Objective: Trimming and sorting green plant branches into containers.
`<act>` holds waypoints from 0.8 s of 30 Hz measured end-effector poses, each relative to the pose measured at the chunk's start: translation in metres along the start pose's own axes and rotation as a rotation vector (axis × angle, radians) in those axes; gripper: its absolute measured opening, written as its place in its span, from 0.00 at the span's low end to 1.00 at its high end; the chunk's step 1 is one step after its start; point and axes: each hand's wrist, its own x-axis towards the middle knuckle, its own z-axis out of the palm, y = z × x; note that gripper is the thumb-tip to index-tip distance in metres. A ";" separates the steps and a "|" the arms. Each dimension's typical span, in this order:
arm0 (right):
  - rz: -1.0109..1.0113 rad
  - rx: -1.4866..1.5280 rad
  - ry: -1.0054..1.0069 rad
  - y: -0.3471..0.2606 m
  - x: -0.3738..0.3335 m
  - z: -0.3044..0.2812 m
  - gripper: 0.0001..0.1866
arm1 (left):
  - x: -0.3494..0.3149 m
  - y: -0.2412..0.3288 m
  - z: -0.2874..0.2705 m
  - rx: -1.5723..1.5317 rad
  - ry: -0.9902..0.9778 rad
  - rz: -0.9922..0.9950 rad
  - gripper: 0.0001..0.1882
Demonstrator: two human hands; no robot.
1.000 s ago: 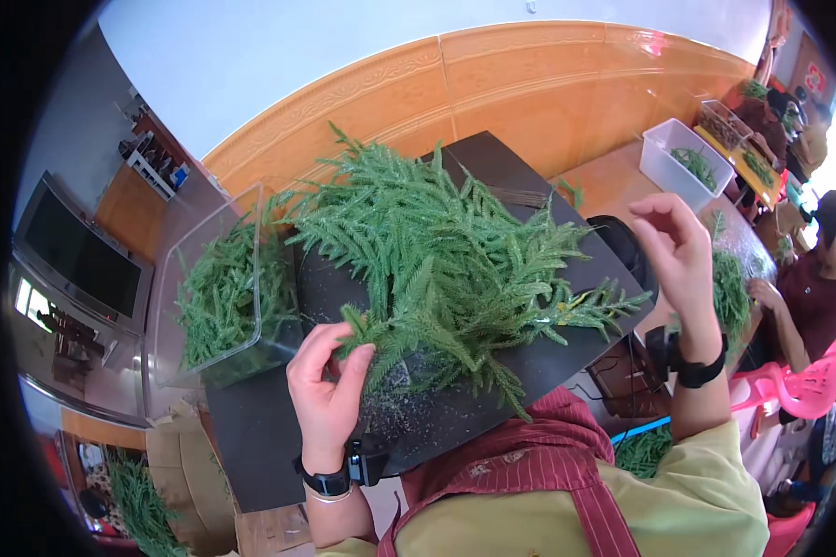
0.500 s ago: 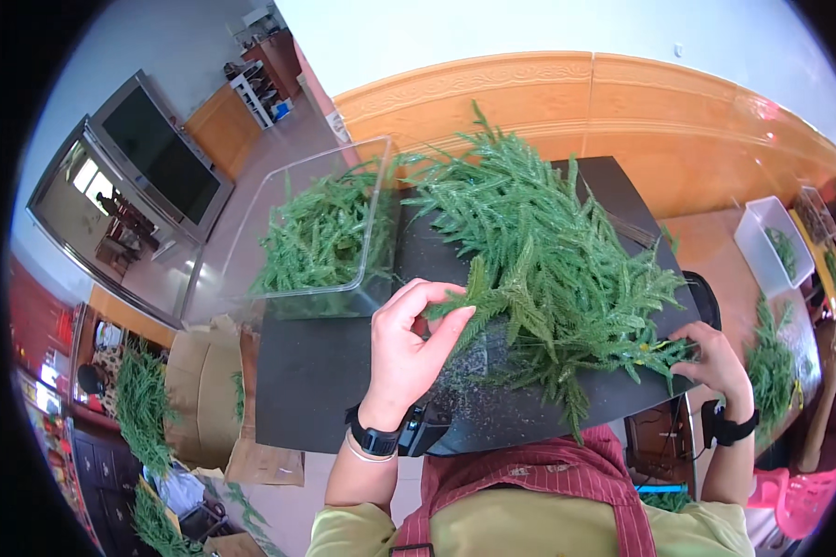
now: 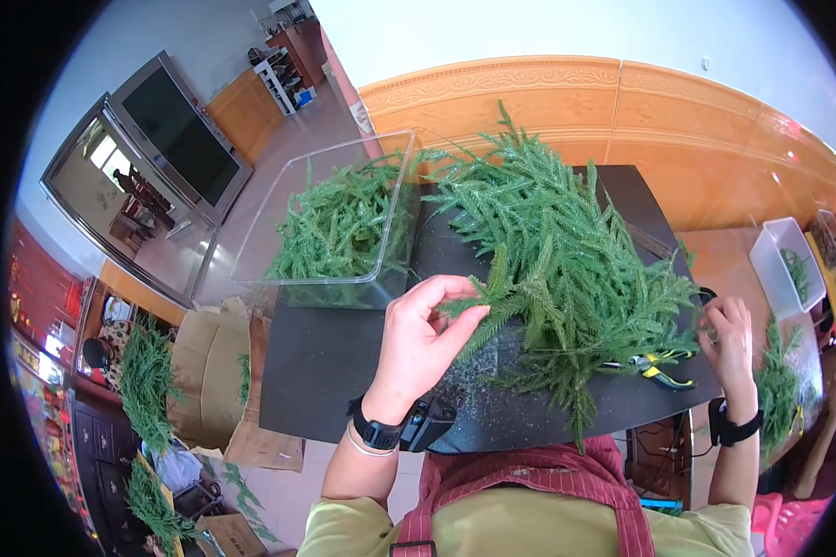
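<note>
A large pile of green artificial pine branches [image 3: 567, 246] lies across the black table [image 3: 330, 371]. My left hand [image 3: 427, 334] is closed in a pinch on the end of a pine branch [image 3: 502, 302] at the pile's near left side. My right hand [image 3: 729, 339] is raised at the right edge of the pile, fingers bent together; what they hold, if anything, I cannot make out. Just left of it, pliers [image 3: 658, 367] with yellow and black handles lie on the table, partly under the sprigs and apart from the hand.
A clear plastic bin [image 3: 344, 278] full of pine sprigs stands at the table's left. Fine green bits [image 3: 478, 395] litter the tabletop. Lower left is an open cardboard box [image 3: 209, 381] beside more greenery [image 3: 149, 390]. A white tub [image 3: 778, 265] and another person's arm [image 3: 822, 436] are at right.
My right hand has come off the pliers' handles and lifted up and to the right, so the pliers now show. My left hand keeps its pinch on the branch. The view has shifted slightly.
</note>
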 end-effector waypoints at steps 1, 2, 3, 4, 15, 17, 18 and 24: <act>0.135 0.050 -0.032 0.000 -0.004 0.003 0.11 | 0.000 0.000 0.001 0.013 -0.006 -0.007 0.09; 0.267 0.102 -0.065 0.000 -0.008 0.007 0.11 | 0.000 0.001 0.001 0.014 -0.004 -0.009 0.09; 0.400 0.154 -0.098 0.000 -0.012 0.009 0.12 | 0.000 0.002 0.001 0.025 -0.004 -0.001 0.09; 0.398 0.155 -0.099 0.001 -0.016 0.007 0.12 | 0.000 0.002 0.001 0.036 -0.005 0.007 0.09; 0.219 0.299 -0.358 -0.033 -0.045 -0.002 0.22 | -0.001 -0.003 -0.007 -0.094 -0.050 -0.081 0.07; 0.231 0.281 -0.347 -0.046 -0.044 0.001 0.21 | -0.002 -0.005 -0.014 -0.251 -0.082 -0.175 0.08; 0.245 0.265 -0.335 -0.052 -0.043 0.001 0.21 | -0.001 -0.007 -0.018 -0.252 -0.086 -0.174 0.08; 0.255 0.232 -0.461 -0.034 -0.054 0.008 0.18 | 0.004 -0.003 -0.014 -0.467 -0.117 -0.101 0.07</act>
